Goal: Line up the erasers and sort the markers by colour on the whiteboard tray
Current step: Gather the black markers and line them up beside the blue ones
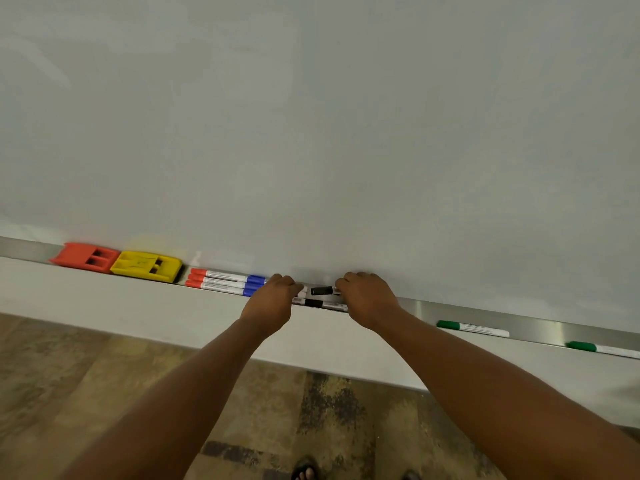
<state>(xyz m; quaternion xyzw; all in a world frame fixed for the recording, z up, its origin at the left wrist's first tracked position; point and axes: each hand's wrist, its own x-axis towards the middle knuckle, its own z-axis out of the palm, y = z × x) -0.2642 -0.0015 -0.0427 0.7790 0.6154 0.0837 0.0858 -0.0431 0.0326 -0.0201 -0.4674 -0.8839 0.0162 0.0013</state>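
Both hands work at mid-tray [485, 311]. Right hand [367, 296] pinches a black-capped marker [323, 291]; left hand [273, 299] curled, its grip hidden. Red eraser [85, 257] touches yellow eraser [147, 266] at left.

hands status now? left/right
Left hand: fingers curled at the marker ends on the tray; grip cannot be told.
Right hand: grip on a black-capped marker.

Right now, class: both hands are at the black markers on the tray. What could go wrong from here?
1. The black marker lying at the tray's front edge could roll off.
2. The left hand may nudge the blue markers out of line.
3. The two green markers sit far right, apart, easily forgotten.
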